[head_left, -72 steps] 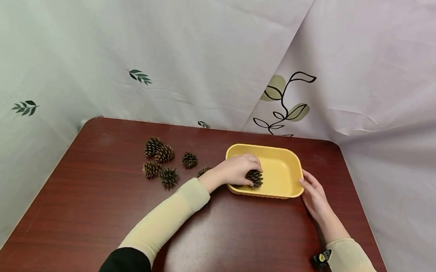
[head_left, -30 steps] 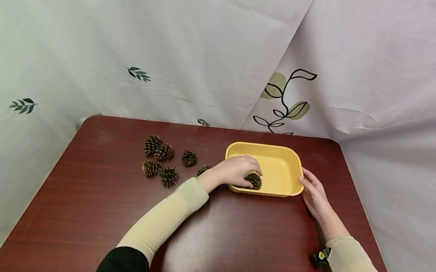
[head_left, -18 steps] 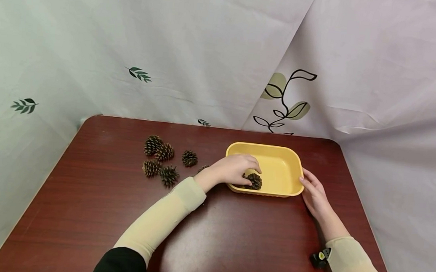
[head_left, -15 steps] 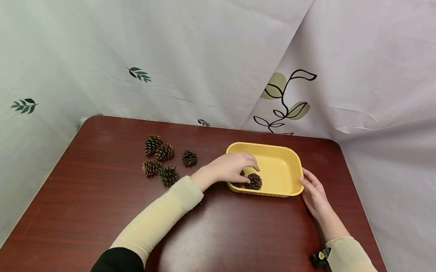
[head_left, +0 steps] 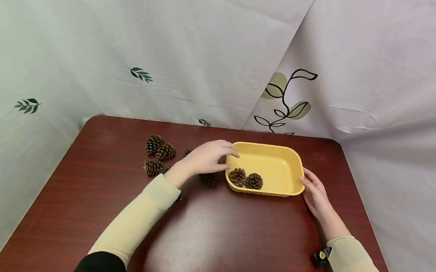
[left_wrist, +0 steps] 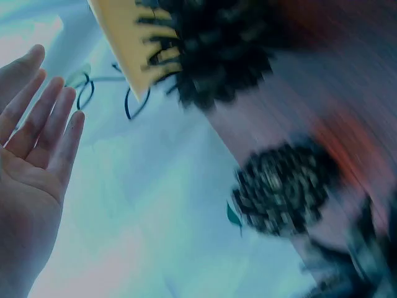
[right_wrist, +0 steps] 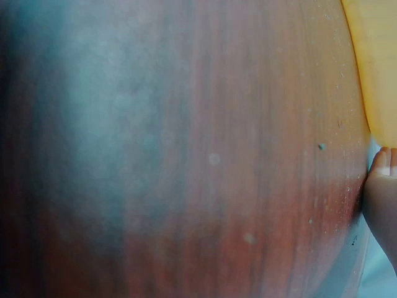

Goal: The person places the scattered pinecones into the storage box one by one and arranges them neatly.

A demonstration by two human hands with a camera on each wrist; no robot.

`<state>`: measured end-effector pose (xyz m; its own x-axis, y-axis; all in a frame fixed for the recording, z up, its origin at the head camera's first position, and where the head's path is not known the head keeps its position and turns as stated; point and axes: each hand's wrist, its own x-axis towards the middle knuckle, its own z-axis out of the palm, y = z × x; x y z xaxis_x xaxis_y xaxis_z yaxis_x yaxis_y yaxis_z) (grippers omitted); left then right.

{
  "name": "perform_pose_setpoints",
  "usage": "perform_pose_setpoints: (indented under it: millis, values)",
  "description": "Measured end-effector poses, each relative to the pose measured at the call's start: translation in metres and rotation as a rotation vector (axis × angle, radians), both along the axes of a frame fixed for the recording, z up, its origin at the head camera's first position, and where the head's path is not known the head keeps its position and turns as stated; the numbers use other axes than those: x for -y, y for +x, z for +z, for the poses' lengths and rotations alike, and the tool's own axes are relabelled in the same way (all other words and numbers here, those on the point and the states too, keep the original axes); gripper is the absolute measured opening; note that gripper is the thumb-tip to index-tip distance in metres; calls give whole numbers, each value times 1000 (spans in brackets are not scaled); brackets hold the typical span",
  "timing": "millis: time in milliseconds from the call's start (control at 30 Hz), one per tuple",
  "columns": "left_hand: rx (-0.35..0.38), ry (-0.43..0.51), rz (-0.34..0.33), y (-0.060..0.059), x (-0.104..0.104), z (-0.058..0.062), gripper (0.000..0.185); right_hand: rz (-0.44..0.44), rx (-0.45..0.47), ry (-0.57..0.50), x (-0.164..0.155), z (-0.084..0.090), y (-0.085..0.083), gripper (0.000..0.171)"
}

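Observation:
My left hand (head_left: 209, 156) is above the table just left of the yellow plastic basin (head_left: 274, 146). It holds nothing, and its fingers extend toward the basin's left rim; the left wrist view shows the palm and straight fingers (left_wrist: 46, 124). Two brown pine cones, one (head_left: 237, 177) beside the other (head_left: 254, 181), lie in the basin's near left corner. At the basin's right end my right hand (head_left: 315, 197) holds the rim, thumb on top and fingers along the outer wall. Under my left hand is another pine cone (head_left: 209, 180), partly hidden.
Several pine cones (head_left: 154, 144) are grouped on the left of the dark red table (head_left: 211, 236); my left forearm partly covers some. Behind the table hangs a white cloth (head_left: 193, 58) with leaf prints. A small black device (head_left: 320, 258) is at the right wrist.
My left hand has let go of a pine cone in the basin and moved out to the left, uncovering the two cones there. My right hand stays at the rim.

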<state>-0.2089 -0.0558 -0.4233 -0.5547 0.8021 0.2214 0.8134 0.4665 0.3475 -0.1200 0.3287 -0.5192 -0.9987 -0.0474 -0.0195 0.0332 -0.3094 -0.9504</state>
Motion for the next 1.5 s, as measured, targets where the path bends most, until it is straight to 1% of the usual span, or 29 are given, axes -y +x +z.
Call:
perform_pose_setpoints:
  millis: [133,433,600,733,800,900,1133,1200,1333,1500]
  values:
    - [14,33,48,-3,19,1,36,-2,-3,-3,0,0,0,38]
    - [58,56,179,-9,68,3,35,0,7,4,0,1,0,38]
    - [77,102,292,-10,96,0,36,-2,15,9,0,1,0,38]
    - [85,174,387,-11,119,-7,35,-4,19,13,-1,1,0,38]
    - [96,213,427,-10,129,-10,35,-5,19,15,-1,2,0,38]
    - [104,243,477,-8,144,-16,35,-1,20,21,-2,1,0,37]
    - [79,246,566,-7,175,-31,35,-3,19,11,-1,1,0,36]
    - [86,247,599,-5,182,-35,35,-2,16,11,-1,1,0,37]
    - [121,254,659,-3,194,-43,35,-4,14,8,-1,1,0,37]
    - [167,304,715,0,203,-51,37,-5,17,11,-1,1,-1,37]
